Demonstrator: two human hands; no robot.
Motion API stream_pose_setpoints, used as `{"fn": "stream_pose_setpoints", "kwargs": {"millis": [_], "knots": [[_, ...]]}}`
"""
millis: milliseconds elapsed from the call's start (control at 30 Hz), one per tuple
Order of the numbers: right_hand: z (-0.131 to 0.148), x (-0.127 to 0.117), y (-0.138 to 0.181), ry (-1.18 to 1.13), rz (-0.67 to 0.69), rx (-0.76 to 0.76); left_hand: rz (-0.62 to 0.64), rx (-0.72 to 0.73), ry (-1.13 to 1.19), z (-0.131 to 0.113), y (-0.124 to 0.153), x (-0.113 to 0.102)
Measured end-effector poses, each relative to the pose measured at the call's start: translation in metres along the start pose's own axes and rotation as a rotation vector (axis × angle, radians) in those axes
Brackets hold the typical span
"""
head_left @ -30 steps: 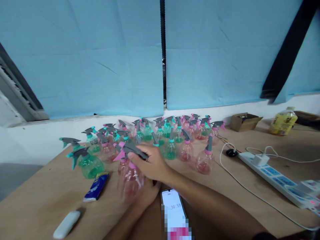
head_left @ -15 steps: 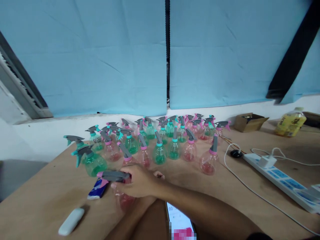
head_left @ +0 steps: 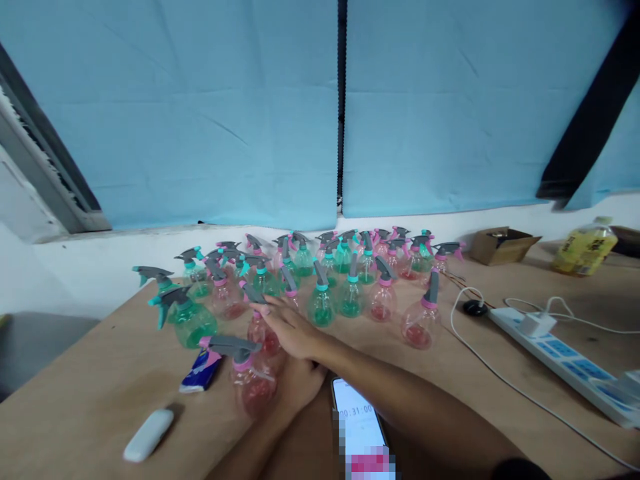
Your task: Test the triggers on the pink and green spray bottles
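Resting flat, fingers open, right hand (head_left: 290, 330) touches round clear-plastic pink bottle (head_left: 260, 335); forearm half hides left hand (head_left: 299, 381), grip unclear; phone (head_left: 357, 417) near.

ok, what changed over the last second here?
The right hand let go of the near pink spray bottle and reached forward, fingers stretched, to the next pink bottle behind it. The near bottle now stands on the table, nozzle pointing left. The left hand stayed beside it, grip hidden. The phone timer ticked to 31:00. The other bottles and power strip stayed put.
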State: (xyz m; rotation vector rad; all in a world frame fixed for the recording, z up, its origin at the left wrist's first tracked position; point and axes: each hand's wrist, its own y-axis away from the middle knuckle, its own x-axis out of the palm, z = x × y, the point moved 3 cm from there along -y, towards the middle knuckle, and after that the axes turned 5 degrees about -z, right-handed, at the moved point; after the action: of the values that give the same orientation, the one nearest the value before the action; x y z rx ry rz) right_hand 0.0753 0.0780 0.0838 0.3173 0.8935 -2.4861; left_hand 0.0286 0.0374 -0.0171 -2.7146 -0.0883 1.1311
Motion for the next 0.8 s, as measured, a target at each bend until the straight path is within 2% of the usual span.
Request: {"fn": "stream_pose_setpoints", "kwargs": {"millis": [133,300,400,467,567,667,800], "knots": [[-0.003,-0.012,0.003,-0.049,-0.139,-0.075,-0.01,0.068,-0.011,-0.004,-0.002,-0.001],[0.014,-0.04,0.008,-0.083,-0.352,-0.269,0.03,0.132,-0.061,-0.011,-0.003,-0.002],[0.022,-0.061,0.01,-0.023,-0.55,-0.338,0.049,0.17,-0.076,-0.015,-0.003,-0.003],[0.022,-0.077,0.014,0.006,-0.694,-0.335,0.066,0.168,-0.083,-0.015,-0.004,-0.003],[0.013,-0.098,0.022,-0.029,-0.814,-0.271,0.07,0.157,-0.09,-0.014,-0.005,-0.002],[-0.003,-0.113,0.034,-0.107,-0.873,-0.196,0.056,0.184,-0.07,-0.015,-0.006,-0.002],[-0.028,-0.12,0.051,-0.112,-0.854,-0.131,0.031,0.177,-0.11,-0.016,-0.007,-0.002]]}}
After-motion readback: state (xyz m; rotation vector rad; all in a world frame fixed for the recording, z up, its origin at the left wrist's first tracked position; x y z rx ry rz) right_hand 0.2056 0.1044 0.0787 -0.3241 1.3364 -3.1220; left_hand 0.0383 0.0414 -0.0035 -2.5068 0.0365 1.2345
